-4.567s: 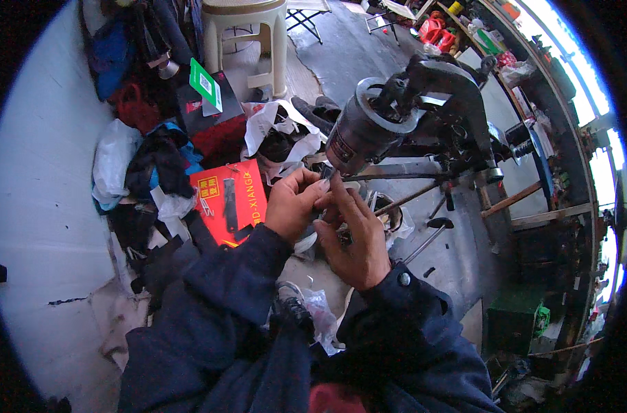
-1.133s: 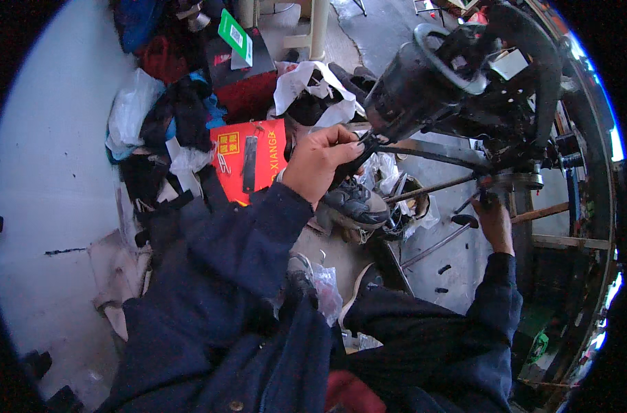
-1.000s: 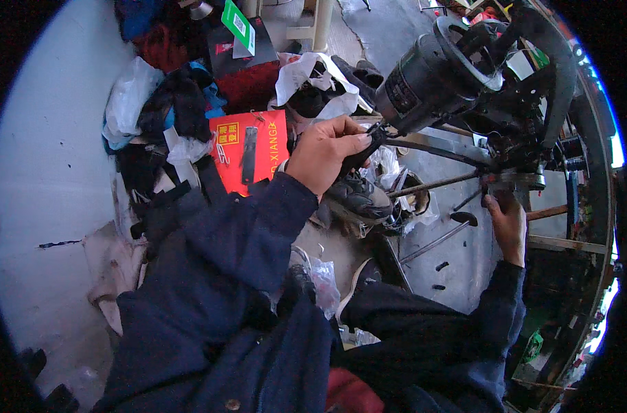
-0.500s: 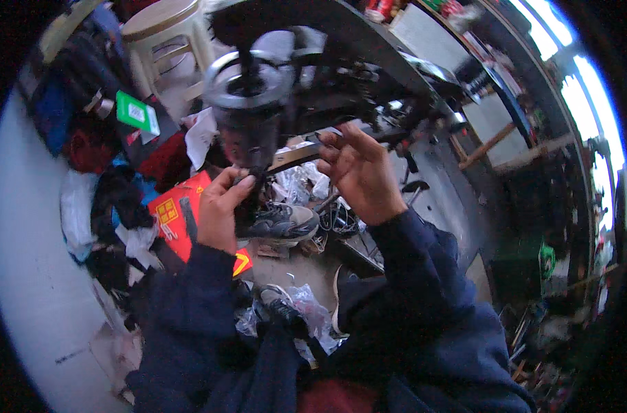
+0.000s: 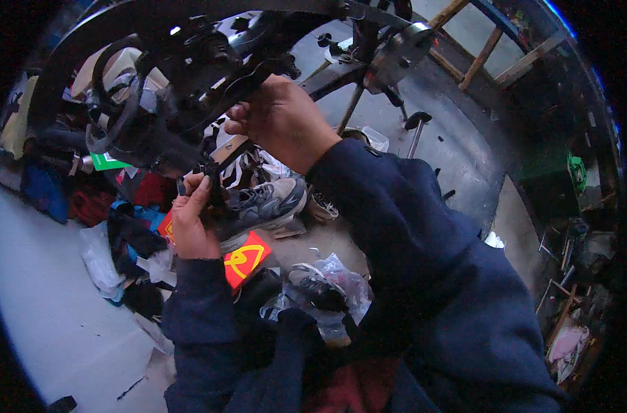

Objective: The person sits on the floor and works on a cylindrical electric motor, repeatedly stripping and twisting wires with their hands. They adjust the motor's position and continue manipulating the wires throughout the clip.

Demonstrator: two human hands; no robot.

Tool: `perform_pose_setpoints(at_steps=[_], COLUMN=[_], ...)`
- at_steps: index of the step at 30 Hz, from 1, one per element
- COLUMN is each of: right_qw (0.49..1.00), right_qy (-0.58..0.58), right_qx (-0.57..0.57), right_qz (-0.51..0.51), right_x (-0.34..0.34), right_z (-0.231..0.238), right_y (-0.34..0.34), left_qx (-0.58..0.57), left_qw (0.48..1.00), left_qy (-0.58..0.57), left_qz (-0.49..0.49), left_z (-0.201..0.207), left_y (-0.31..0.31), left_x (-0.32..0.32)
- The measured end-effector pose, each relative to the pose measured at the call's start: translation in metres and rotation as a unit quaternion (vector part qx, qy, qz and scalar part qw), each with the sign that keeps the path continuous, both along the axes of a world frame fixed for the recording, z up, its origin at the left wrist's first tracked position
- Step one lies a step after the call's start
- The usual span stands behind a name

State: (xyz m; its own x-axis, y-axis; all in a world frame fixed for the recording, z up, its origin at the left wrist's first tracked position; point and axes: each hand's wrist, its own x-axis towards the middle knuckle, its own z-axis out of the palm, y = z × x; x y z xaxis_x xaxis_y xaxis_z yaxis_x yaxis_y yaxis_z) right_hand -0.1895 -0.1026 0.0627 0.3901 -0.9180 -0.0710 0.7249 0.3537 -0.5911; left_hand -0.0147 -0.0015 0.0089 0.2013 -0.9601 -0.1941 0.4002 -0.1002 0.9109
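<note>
A black metal machine (image 5: 189, 103), with rings, levers and a round wheel (image 5: 399, 55), fills the upper view; it resembles a shoe-repair sewing machine. At its lower end my left hand (image 5: 193, 224) is closed, thumb and fingers pinched at a small dark piece I cannot make out. My right hand (image 5: 282, 124) reaches up under the machine's arm with fingers curled; a dark part hides its thumb side and whatever it grips. Between the hands runs a flat pale metal bar (image 5: 229, 149). Below it lies a grey sneaker (image 5: 269, 203).
Another sneaker (image 5: 313, 286) lies near me by a clear plastic bag (image 5: 348, 275). A red and yellow packet (image 5: 246, 260) is beside my left sleeve. Cloths and bags (image 5: 103, 255) pile up at left. Wooden bars (image 5: 482, 58) stand at far right, with loose tools (image 5: 565, 258) lower down.
The view has shifted, and the machine appears larger and farther left. My right hand has moved up under the machine's arm, its fingers more curled. My left hand keeps its pinch at the lower end.
</note>
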Motion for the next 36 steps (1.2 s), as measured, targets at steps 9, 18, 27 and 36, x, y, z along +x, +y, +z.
perform_pose_setpoints(at_steps=[9,18,27,36], right_qw=[0.998,0.996,0.879,0.586], right_qy=[-0.003,0.049,0.460,0.769], right_qx=[0.051,0.066,-0.112,-0.216], right_qz=[0.040,0.014,0.061,-0.135], right_x=[0.010,0.012,-0.086,-0.261], right_z=[0.006,0.015,0.016,-0.059], right_y=[-0.005,-0.002,0.000,-0.042], left_qx=[0.005,-0.012,-0.036,-0.054], left_qw=[1.000,0.999,0.999,0.995], left_qy=[0.008,0.025,0.025,0.079], left_qz=[-0.027,-0.016,-0.027,-0.013], left_z=[0.000,-0.005,0.006,-0.008], left_y=[0.004,0.007,0.012,0.007], left_x=[0.002,0.002,-0.004,-0.010])
